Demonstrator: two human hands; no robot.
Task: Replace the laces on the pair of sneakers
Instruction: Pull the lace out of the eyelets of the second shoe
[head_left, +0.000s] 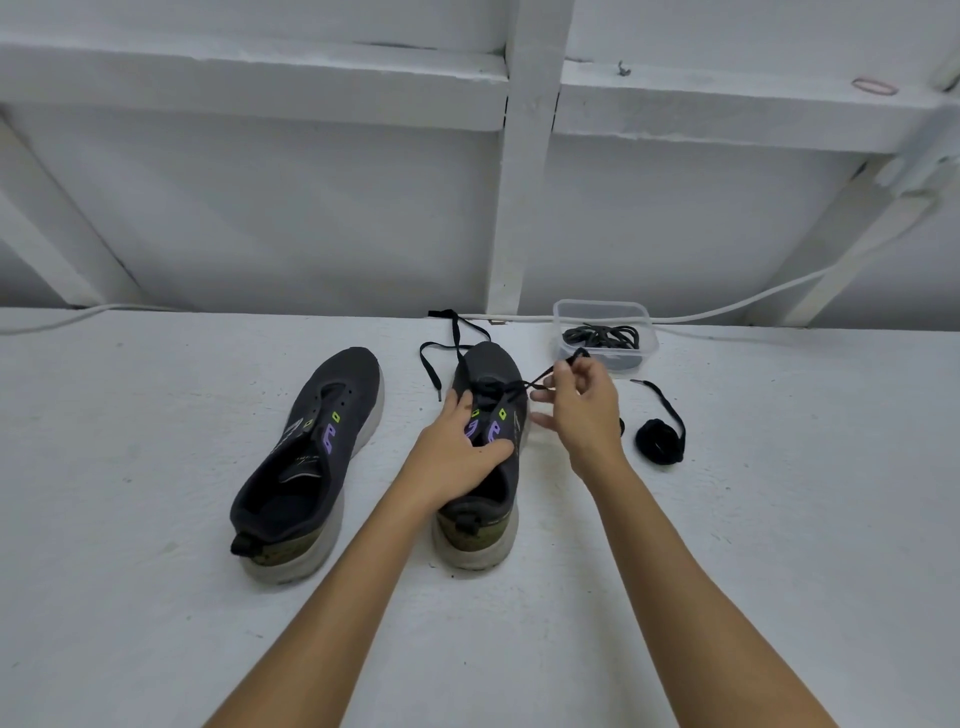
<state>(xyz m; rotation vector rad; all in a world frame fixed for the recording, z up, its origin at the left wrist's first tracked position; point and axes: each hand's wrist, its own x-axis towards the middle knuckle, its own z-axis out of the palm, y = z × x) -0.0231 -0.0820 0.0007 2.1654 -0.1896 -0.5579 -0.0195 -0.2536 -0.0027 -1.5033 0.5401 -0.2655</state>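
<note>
Sneaker (488, 457) tongue print too blurred for reading

You see two dark grey sneakers (311, 447) with purple and lime marks, black laces (660, 434), all on a white counter (156, 597).
</note>
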